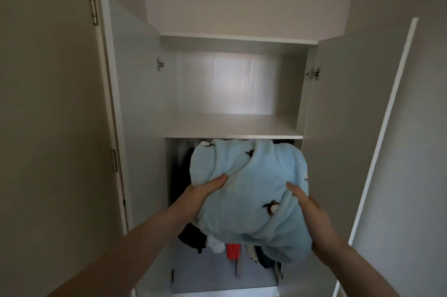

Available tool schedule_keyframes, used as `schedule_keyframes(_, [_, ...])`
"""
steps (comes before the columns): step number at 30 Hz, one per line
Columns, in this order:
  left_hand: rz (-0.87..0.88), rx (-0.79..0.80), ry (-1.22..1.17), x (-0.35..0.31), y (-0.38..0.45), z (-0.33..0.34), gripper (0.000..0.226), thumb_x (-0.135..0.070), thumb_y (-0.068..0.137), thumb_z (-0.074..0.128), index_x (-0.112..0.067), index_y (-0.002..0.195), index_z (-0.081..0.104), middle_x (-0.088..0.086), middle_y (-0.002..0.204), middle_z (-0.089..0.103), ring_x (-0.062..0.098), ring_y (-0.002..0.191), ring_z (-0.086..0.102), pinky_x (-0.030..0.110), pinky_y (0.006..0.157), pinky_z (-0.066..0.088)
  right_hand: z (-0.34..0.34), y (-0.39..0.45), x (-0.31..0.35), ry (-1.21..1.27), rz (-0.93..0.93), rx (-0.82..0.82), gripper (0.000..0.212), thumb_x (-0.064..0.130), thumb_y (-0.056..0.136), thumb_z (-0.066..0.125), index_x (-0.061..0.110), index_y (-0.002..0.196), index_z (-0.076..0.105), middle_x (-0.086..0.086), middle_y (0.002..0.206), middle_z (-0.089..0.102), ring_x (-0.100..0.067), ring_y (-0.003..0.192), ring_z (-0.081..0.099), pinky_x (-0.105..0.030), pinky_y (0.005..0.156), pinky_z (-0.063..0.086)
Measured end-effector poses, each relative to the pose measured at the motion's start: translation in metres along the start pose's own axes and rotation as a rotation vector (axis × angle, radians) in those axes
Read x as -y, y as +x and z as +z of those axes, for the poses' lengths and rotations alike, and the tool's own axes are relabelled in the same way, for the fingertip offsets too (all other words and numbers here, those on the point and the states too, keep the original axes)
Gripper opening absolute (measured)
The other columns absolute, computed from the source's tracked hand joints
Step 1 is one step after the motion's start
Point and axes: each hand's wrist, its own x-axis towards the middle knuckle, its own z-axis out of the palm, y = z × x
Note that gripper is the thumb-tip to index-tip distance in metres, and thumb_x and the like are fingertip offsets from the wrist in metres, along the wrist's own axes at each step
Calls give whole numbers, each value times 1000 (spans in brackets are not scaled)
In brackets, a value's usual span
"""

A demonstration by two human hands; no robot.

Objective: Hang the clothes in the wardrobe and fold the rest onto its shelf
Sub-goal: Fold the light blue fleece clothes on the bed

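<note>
No writing, label, brand or number can be read anywhere in the head view. The only markings are small dark brown figures printed on the light blue fleece blanket [249, 190], and they are pictures, not letters. The white wardrobe [232, 124] carries no sign or sticker that can be made out.
</note>
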Motion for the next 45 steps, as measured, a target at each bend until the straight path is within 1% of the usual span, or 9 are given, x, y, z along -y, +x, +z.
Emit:
schedule_keyframes(3, [2,7,16,-5,52,-12,106,-73,37,94,-30,129,65,-7,115,77,16,108,73,43,104,54,8,45,7,-3,-16,5,56,61,70,71,26,114,68,4,92,81,-16,79,78,-22,53,59])
schedule_keyframes(11, [16,-5,70,-34,198,-23,85,-76,41,93,-40,113,65,-15,103,78,8,93,76,28,78,57,17,209,23,2,-36,59,49,55,81,71,23,118,68,-1,95,81,-20,83,78,-25,57,60])
schedule_keyframes(16, [49,-32,138,-58,294,-23,95,-78,46,89,-37,128,64,-11,117,76,14,107,73,41,101,54,21,325,22,35,-1,86,58,59,77,74,23,122,66,1,96,81,-19,86,78,-27,62,61])
schedule_keyframes(23, [-41,-41,134,-83,398,-44,67,-57,61,85,-24,119,76,10,117,76,32,107,73,51,99,56,50,473,28,51,74,128,58,56,85,73,15,125,68,-9,107,79,-30,98,76,-43,89,60])
schedule_keyframes(28, [-89,-171,119,-90,468,-84,58,-54,65,87,-19,111,80,12,107,78,34,101,75,48,96,57,96,554,18,94,136,179,63,60,79,76,14,122,68,-5,92,80,-27,90,76,-34,76,59])
schedule_keyframes(30, [-136,-214,150,-93,500,-101,57,-58,69,83,-21,112,77,10,104,79,33,103,74,46,97,57,114,584,13,86,170,179,74,62,81,74,11,134,63,-8,106,75,-29,99,71,-37,82,58])
schedule_keyframes(34, [-199,-223,175,-89,559,-134,73,-69,55,84,-23,111,76,7,98,80,30,99,74,41,90,58,148,632,-4,114,254,168,82,62,88,67,7,147,52,-18,139,62,-35,118,63,-47,106,51])
schedule_keyframes(41, [-67,-321,124,-67,647,-194,135,-79,30,81,-12,144,56,15,138,63,33,118,62,47,104,50,210,706,-32,120,252,89,79,53,95,64,2,152,44,-22,151,51,-39,131,55,-47,110,46])
schedule_keyframes(45, [-10,-341,170,-55,684,-216,148,-91,32,77,-7,150,48,20,151,51,37,136,52,47,115,43,234,741,-46,40,161,24,85,56,93,65,2,153,41,-21,152,50,-37,133,54,-46,114,43])
